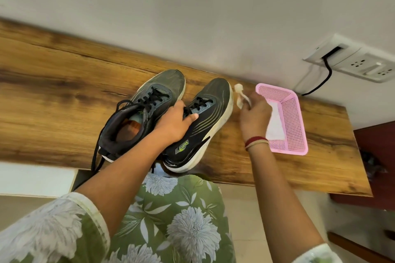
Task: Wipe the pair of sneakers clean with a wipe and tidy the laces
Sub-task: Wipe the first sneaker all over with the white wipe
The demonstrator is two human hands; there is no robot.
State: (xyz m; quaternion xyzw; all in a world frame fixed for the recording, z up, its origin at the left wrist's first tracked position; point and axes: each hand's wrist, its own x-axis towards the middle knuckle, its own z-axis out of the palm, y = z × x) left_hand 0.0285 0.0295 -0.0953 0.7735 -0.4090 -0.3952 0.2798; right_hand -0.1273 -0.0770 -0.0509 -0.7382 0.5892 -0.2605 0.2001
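Note:
Two dark grey sneakers with white soles stand side by side on a wooden shelf (53,83), toes toward the wall. The left sneaker (136,117) has loose black laces hanging over the shelf's front edge. My left hand (174,123) grips the right sneaker (205,121) over its collar, thumb on the outer side by the laces. My right hand (254,116) hovers to the right of that shoe and pinches a crumpled white wipe (240,96), which sticks out toward the wall near the shoe's toe.
A pink perforated plastic basket (296,121) with white wipes inside sits just right of my right hand. A wall socket panel (359,62) with a black cable is above it. A dark red cabinet (376,156) stands at the right.

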